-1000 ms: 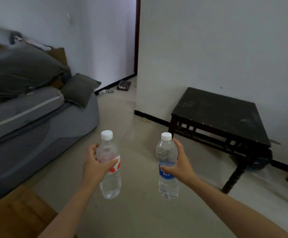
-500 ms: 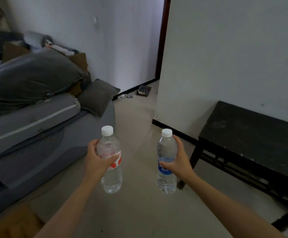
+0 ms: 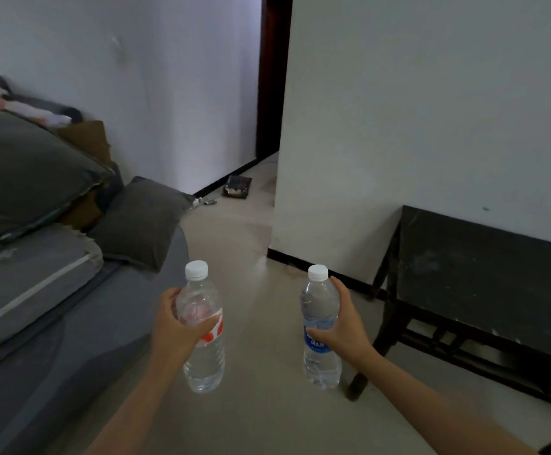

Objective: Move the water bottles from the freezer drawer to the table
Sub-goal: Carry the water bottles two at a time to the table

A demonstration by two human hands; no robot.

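Head view: the left grip [image 3: 177,326] curls round the red-label bottle [image 3: 204,359], which is upright above the floor [image 3: 261,415], white cap on, clear water inside. The right grip [image 3: 344,323] wraps the blue-label bottle [image 3: 320,362], also upright, capped and holding clear water, in the air near the dark desk [image 3: 484,267]. A grey sofa [image 3: 70,339] lies left.

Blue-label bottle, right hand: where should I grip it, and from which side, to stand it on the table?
Grip the blue-label bottle round its mid-body at the label, from its right side, as the right hand does. It stands upright, cap up, with the base free below the grip, so it should set down flat on the black table.
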